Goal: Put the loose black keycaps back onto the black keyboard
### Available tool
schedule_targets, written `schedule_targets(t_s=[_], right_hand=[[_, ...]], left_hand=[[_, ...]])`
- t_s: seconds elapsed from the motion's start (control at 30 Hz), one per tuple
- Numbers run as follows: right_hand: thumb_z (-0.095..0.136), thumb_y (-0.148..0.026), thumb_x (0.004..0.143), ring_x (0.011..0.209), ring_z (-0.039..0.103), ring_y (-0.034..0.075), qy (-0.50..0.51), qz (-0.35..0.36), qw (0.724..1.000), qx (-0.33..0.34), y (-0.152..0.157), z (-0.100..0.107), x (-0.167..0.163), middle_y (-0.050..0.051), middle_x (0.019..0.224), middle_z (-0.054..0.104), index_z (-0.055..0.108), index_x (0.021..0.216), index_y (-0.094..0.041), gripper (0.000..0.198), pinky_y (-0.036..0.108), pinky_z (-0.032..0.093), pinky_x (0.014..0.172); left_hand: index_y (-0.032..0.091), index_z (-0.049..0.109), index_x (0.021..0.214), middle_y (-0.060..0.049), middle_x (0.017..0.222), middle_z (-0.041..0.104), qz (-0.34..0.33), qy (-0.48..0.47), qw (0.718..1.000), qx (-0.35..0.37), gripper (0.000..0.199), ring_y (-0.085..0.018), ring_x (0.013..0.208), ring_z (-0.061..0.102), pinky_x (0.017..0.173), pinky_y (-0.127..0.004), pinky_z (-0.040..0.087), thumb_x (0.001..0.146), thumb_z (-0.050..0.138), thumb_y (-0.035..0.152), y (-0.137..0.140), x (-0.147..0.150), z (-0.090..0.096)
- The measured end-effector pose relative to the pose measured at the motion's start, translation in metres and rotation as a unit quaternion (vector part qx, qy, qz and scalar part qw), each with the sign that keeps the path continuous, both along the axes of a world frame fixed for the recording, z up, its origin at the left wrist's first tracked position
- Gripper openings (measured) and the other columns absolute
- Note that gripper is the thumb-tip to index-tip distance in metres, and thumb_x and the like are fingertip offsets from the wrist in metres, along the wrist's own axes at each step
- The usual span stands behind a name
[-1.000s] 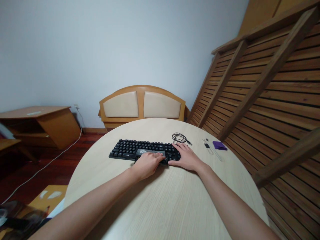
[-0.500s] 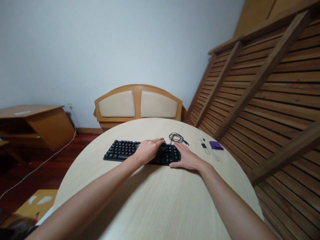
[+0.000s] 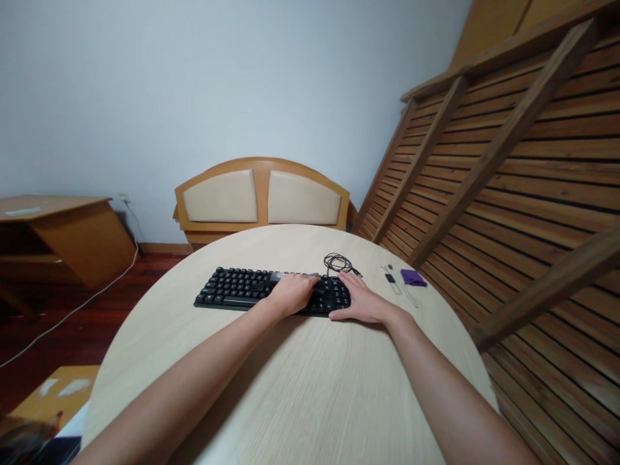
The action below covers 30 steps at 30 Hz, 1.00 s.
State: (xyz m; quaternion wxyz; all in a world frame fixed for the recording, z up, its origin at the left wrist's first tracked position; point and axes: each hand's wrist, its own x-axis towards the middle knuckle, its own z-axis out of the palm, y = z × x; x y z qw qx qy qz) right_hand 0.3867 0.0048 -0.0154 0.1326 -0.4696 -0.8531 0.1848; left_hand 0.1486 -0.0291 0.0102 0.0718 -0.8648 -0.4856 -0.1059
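Note:
A black keyboard (image 3: 237, 287) lies across the pale round table. My left hand (image 3: 293, 294) is closed over the keys right of its middle, on a dark grey, cloth-like thing (image 3: 277, 276); edges of it show beyond the fingers, and its exact kind is hard to make out. At the keyboard's right end rests my right hand (image 3: 361, 300), thumb and fingers spread around the corner, steadying contact with its edge. Behind the number keys lies the keyboard's coiled black cable (image 3: 338, 262).
To the right on the table (image 3: 310, 387) are a folded purple cloth (image 3: 413, 278), a small tool with a black part and wire loop (image 3: 390, 278), and a thin pale stick (image 3: 407, 294). A padded headboard (image 3: 261, 194) stands behind; slatted wood (image 3: 523, 194) leans at right.
My left hand has drawn slightly toward me over the keys, and more of the grey thing shows. My right hand stays at the keyboard's end. The view has shifted slightly.

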Motion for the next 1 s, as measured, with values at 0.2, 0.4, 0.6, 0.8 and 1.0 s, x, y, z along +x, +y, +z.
schedule_targets(t_s=[0.2,0.4,0.6,0.8,1.0], right_hand=[[0.078,-0.07,0.06,0.152,0.014,0.037,0.006,0.005,1.0,0.013,0.002,-0.003,0.0,0.019,0.163,0.024,0.029,0.157,-0.014,0.122,0.054,0.019,0.122],[0.08,-0.069,0.058,0.151,0.018,0.037,0.012,0.016,1.0,0.015,0.001,-0.002,-0.001,0.018,0.162,0.027,0.032,0.156,-0.017,0.121,0.054,0.021,0.121],[0.08,-0.071,0.057,0.152,0.013,0.039,0.005,0.011,1.0,0.001,-0.004,0.004,-0.003,0.019,0.162,0.026,0.029,0.157,-0.014,0.126,0.056,0.018,0.122],[0.077,-0.075,0.058,0.153,0.007,0.038,-0.007,0.004,1.0,-0.011,-0.004,0.001,-0.002,0.02,0.164,0.019,0.024,0.158,-0.009,0.131,0.052,0.015,0.123],[0.078,-0.074,0.058,0.153,0.01,0.037,-0.003,0.006,1.0,-0.004,-0.003,0.0,-0.002,0.019,0.164,0.021,0.026,0.158,-0.011,0.129,0.051,0.015,0.124]], left_hand=[[0.017,0.063,0.12,-0.01,0.109,0.074,-0.044,0.011,0.999,0.008,0.034,-0.028,0.091,0.074,0.081,-0.038,0.057,0.09,0.049,0.009,-0.033,0.0,-0.001],[0.016,0.061,0.126,-0.012,0.119,0.071,-0.078,0.014,0.997,0.009,0.039,-0.025,0.096,0.073,0.083,-0.036,0.058,0.091,0.048,0.007,-0.053,-0.006,-0.002],[0.022,0.061,0.132,-0.007,0.113,0.075,-0.091,0.013,0.996,-0.011,0.041,-0.025,0.092,0.075,0.078,-0.035,0.059,0.094,0.05,0.014,-0.045,-0.019,0.02],[0.019,0.053,0.14,-0.009,0.142,0.059,-0.033,-0.007,0.999,0.03,0.048,-0.023,0.122,0.063,0.102,-0.034,0.051,0.094,0.045,0.007,-0.004,0.002,0.03],[0.016,0.061,0.125,-0.012,0.114,0.073,-0.002,0.0,1.0,0.01,0.036,-0.026,0.099,0.073,0.085,-0.036,0.056,0.093,0.046,0.005,0.015,0.026,0.009]])
